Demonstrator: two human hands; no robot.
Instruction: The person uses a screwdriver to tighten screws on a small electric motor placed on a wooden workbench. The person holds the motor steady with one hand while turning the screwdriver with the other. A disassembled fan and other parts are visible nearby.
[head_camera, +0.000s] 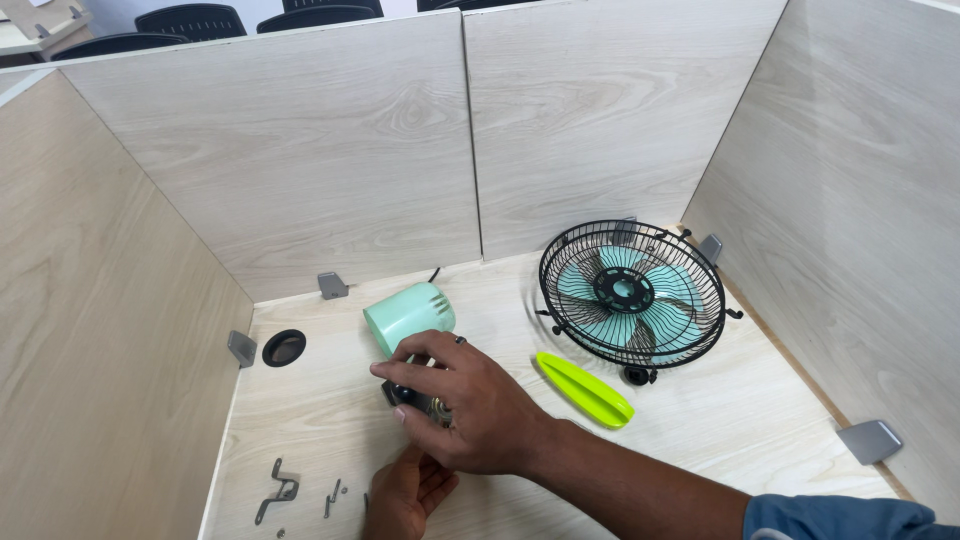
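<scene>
Right grip (470, 410) rests on pale wood desk (740, 420), wooden partitions (300, 150) around.

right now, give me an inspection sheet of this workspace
surface: pale wood-grain desk, walled by matching panels.
job's things: mint green motor housing lying on its side; a dark part under the right hand, mostly hidden.
clutter: fan cage with teal blades, lime green plastic piece, metal bracket, small screws beside it.
grippers: right hand laid over the dark part; left hand below it, palm up; grip cannot be told.
cables: a short dark cable end behind the housing.
surroundings: grommet hole, grey panel brackets, dark chairs beyond.
</scene>
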